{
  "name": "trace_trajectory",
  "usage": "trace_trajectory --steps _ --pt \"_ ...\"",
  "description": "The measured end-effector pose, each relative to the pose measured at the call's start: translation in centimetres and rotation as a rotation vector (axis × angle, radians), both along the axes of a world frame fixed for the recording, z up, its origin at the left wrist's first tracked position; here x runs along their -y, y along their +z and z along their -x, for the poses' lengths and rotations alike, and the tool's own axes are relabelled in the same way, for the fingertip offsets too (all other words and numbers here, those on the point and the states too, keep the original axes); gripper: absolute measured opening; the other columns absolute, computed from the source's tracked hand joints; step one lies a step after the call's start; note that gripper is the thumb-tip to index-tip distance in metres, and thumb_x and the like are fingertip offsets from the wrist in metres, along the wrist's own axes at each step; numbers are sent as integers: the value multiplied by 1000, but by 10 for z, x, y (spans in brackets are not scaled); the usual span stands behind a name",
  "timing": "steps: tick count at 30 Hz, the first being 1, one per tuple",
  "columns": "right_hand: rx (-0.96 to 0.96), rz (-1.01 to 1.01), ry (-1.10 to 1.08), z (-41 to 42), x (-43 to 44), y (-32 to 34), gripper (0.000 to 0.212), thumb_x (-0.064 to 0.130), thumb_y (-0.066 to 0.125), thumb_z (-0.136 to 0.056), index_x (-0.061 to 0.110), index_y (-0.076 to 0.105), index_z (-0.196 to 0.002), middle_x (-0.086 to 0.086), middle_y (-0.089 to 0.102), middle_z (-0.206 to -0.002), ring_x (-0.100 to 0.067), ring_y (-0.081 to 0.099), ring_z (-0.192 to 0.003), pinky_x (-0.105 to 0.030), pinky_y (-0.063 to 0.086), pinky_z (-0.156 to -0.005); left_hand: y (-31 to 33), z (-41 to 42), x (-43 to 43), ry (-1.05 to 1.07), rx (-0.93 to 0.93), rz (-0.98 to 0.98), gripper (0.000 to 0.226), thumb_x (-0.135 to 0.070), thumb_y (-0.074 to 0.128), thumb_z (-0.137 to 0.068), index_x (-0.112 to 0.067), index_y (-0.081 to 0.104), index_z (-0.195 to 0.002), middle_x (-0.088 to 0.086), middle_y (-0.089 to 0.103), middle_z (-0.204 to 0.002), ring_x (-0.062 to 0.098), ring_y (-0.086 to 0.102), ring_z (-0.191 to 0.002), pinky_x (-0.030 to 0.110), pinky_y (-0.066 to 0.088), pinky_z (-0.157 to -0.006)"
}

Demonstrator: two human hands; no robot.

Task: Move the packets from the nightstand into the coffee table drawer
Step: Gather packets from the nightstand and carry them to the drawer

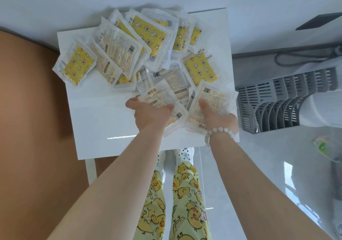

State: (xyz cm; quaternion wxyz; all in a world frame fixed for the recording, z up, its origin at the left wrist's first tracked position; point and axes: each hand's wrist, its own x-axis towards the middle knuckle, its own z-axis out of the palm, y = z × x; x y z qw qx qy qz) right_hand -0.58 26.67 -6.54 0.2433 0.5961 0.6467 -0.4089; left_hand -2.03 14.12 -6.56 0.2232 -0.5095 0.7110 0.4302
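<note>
Several white and yellow hand-warmer packets lie heaped on the white nightstand, spread over its far half. My left hand grips a packet at the near edge of the heap, thumb on one side and fingers on the other. My right hand, with a bead bracelet on the wrist, holds another packet at the right edge of the nightstand, thumb pressed on its top face. The coffee table drawer is not in view.
A brown bed surface borders the nightstand on the left. A grey slotted rack stands on the floor to the right, with a cable beyond it. My legs in duck-print trousers stand at the nightstand's near edge.
</note>
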Motion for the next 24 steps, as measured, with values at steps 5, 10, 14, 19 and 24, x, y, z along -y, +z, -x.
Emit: trace_trajectory --steps 5,10,14,19,24 --pt "-58 -7 -57 -11 -7 13 83 54 77 -68 12 45 -133 -5 57 -127 -25 56 -115 -30 40 -77 11 -8 10 1 24 49 79 -21 81 -73 -7 29 -130 9 55 -123 28 58 -111 30 47 -85" --pt "-55 9 -79 -13 -4 31 73 51 75 -72 9 51 -128 -7 59 -125 -26 58 -113 -31 43 -79 29 -11 22 -23 27 45 64 -25 81 -74 -6 42 -122 9 57 -125 27 57 -114 30 46 -84" --pt "-29 31 -43 -9 4 48 71 49 71 -77 6 51 -129 -9 59 -124 -30 58 -113 -37 45 -90 42 -12 35 -32 12 46 62 -27 81 -74 -6 47 -121 6 59 -121 26 58 -112 30 48 -86" --pt "-60 6 -4 -6 14 64 62 44 70 -80 4 54 -125 -10 61 -122 -29 58 -112 -36 45 -91 53 -14 55 -46 23 64 50 -23 79 -74 -11 58 -117 5 65 -117 25 62 -107 36 53 -91" --pt "-75 -32 14 -5 24 79 58 45 66 -82 4 55 -121 -10 62 -115 -28 60 -106 -31 40 -79 65 -21 67 -38 39 77 40 -18 75 -77 -12 61 -114 5 66 -115 25 62 -106 32 50 -86"
